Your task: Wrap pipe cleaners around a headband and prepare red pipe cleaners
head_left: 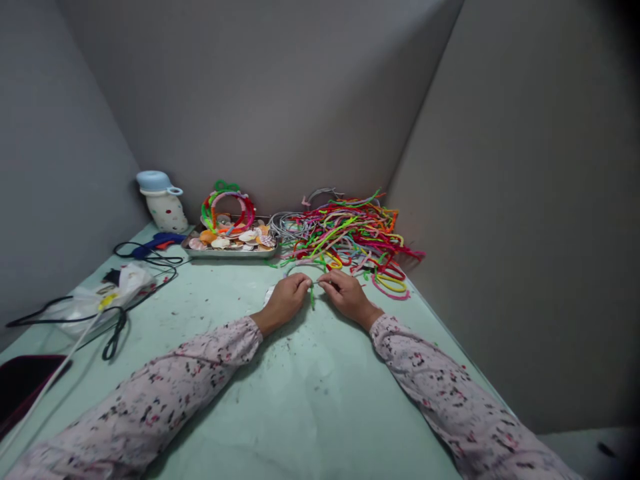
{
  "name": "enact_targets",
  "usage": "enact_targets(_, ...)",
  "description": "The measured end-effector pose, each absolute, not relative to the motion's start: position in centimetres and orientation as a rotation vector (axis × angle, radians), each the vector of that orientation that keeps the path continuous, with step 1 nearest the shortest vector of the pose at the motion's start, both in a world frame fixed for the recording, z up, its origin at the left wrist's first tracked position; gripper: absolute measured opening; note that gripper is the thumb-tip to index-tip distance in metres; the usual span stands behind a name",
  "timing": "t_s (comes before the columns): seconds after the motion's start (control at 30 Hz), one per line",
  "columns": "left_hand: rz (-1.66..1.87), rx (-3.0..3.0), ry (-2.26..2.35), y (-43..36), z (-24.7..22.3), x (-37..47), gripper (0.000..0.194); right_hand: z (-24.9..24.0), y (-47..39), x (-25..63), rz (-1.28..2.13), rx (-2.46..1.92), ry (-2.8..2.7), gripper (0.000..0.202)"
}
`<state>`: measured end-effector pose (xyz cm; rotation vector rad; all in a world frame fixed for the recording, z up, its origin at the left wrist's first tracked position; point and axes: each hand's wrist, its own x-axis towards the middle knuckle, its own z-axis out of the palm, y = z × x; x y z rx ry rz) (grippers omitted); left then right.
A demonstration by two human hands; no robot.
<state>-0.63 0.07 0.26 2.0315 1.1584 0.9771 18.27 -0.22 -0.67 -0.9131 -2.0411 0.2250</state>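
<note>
Over the table, my left hand and my right hand face each other, fingertips pinched and almost touching. A thin hoop, greyish with some green, arcs behind the fingers, and both hands seem to grip its ends. From between the fingertips a short green pipe cleaner hangs down. Which fingers hold the pipe cleaner is too small to tell. Just beyond the hands lies a tangled pile of coloured pipe cleaners, with coiled grey wire hoops at its left.
A metal tray of seashells has colourful wrapped hoops standing on it. Left are a spotted bottle, a blue tool with black cable, a plastic bag and a dark container. Grey walls border the green tabletop.
</note>
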Motion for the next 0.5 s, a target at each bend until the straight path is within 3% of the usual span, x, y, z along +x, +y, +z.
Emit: enact_targets(0.5, 1.072, 2.164, 1.123, -0.36, 0.47, -0.65, 0.017, -0.48, -0.4, 18.27, 0.217, -0.967, -2.017, 0.011)
